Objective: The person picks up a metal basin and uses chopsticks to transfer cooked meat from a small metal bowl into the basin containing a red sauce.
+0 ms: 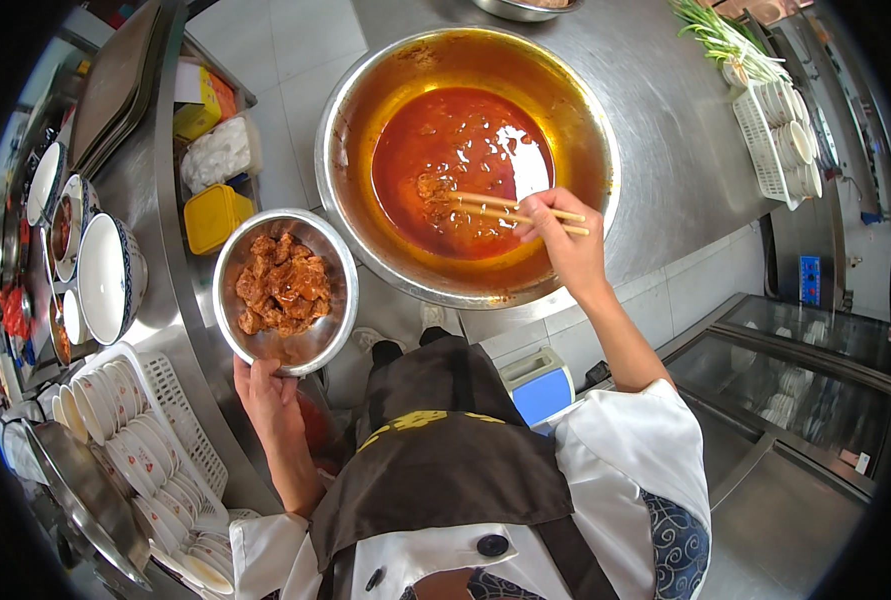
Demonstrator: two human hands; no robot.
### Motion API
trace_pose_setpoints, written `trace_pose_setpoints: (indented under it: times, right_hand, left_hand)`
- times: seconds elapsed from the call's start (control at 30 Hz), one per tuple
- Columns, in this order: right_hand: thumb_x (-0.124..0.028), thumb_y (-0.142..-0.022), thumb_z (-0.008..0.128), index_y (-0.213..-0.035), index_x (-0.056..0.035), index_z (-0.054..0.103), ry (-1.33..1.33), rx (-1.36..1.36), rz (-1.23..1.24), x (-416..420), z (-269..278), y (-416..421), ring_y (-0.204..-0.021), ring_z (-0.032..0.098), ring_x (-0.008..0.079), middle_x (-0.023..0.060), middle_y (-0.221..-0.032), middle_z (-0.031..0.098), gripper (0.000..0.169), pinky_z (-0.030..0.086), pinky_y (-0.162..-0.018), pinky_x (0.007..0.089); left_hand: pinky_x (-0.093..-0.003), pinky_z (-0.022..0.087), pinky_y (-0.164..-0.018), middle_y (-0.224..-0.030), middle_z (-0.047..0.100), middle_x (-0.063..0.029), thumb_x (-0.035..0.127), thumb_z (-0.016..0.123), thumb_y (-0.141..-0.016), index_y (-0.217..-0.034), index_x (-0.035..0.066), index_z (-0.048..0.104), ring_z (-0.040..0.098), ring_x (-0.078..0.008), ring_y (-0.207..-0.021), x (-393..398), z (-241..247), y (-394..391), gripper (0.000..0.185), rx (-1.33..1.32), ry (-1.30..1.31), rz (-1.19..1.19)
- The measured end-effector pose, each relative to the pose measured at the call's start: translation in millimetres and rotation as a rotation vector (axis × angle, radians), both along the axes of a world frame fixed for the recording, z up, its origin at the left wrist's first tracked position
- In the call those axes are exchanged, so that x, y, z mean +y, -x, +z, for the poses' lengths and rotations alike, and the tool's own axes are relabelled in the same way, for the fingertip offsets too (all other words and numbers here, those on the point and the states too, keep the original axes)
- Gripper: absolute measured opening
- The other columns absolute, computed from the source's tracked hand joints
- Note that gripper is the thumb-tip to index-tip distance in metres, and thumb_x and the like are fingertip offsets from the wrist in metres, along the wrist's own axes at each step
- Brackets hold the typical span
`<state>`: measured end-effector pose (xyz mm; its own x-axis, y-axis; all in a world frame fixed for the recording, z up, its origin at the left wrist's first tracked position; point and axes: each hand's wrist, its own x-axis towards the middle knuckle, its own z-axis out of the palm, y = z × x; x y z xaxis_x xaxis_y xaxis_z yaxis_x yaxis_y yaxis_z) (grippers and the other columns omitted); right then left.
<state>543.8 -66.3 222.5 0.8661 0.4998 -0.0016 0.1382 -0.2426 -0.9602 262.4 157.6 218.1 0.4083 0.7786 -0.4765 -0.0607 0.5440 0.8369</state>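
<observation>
In my right hand [561, 236] is a pair of wooden chopsticks [490, 201], tips down in red, oily liquid [445, 142]. That liquid lies in a large steel basin [355, 97] at the edge of a steel table. At the chopstick tips a piece of reddish-brown food [432, 187] shows at the surface. My left hand [267, 382] grips the near rim of a smaller steel bowl [284, 356], its fingers partly hidden under it. Chunks of sauce-coated food, seemingly meat [284, 285], are heaped in this bowl, which is left of the basin.
On the left counter stand blue-patterned white bowls [107, 277] and a white plastic basket [171, 405] of stacked dishes. A yellow-lidded tub [209, 219] is beside the small bowl. Green onions [730, 45] and a basket [757, 142] of cups sit far right. Another steel bowl [516, 9] stands beyond the basin.
</observation>
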Motion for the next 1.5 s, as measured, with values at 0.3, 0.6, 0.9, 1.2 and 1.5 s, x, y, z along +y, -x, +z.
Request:
trace_pose_setpoints:
  times: [0.3, 0.6, 0.9, 1.2, 1.5]
  right_hand:
    - [-0.018, -0.086, 0.056, -0.08, 0.0007, 0.059, 0.008, 0.039, 0.117, 17.4, -2.2, 1.5, -0.058, 0.058, 0.0098, 0.0049, -0.064, 0.059, 0.02, 0.046, -0.053, 0.022]
    - [-0.012, -0.085, 0.056, -0.082, 0.0018, 0.058, 0.002, -0.049, 0.098, 6.4, 4.2, 3.6, -0.061, 0.059, 0.0113, 0.0063, -0.072, 0.059, 0.015, 0.045, -0.056, 0.0211]
    - [-0.015, -0.086, 0.056, -0.082, 0.0017, 0.059, 0.05, 0.06, 0.238, 11.2, 0.8, 13.2, -0.06, 0.06, 0.0107, 0.0057, -0.067, 0.06, 0.017, 0.046, -0.054, 0.022]
    - [-0.017, -0.085, 0.057, -0.082, -0.0004, 0.06, 0.059, 0.041, 0.243, 11.7, 2.6, 8.0, -0.057, 0.057, 0.0106, 0.0045, -0.067, 0.059, 0.017, 0.045, -0.052, 0.0229]
    - [-0.012, -0.085, 0.056, -0.076, 0.0021, 0.058, 0.009, -0.057, 0.203, 13.7, -0.4, 13.4, -0.057, 0.06, 0.0122, 0.0078, -0.066, 0.059, 0.016, 0.045, -0.05, 0.0233]
  left_hand:
    - [-0.0141, 0.023, -0.033, -0.078, 0.05, -0.002, -0.004, 0.042, -0.073, -0.111, 0.0, 0.043, 0.032, -0.0011, -0.043, -3.6, 7.8, -7.7, 0.038, 0.053, -0.006, 0.046]
    - [-0.0136, 0.022, -0.034, -0.093, 0.055, -0.0048, -0.003, 0.043, -0.074, -0.116, 0.001, 0.041, 0.038, -0.0006, -0.049, 2.0, -3.3, 4.0, 0.042, 0.036, -0.018, 0.001]
    - [-0.0142, 0.023, -0.034, -0.084, 0.053, -0.0033, -0.004, 0.043, -0.073, -0.111, 0.001, 0.044, 0.035, -0.0012, -0.046, -0.5, 3.7, 0.2, 0.038, 0.05, -0.013, 0.031]
    - [-0.0143, 0.023, -0.034, -0.088, 0.054, -0.0035, -0.003, 0.043, -0.075, -0.113, 0.002, 0.043, 0.037, -0.0014, -0.048, 1.2, 0.3, 6.1, 0.039, 0.048, -0.019, 0.028]
    - [-0.0147, 0.023, -0.034, -0.088, 0.052, -0.0029, -0.004, 0.043, -0.074, -0.112, 0.003, 0.043, 0.037, -0.0018, -0.048, -0.1, 3.8, 4.6, 0.039, 0.064, -0.009, 0.011]
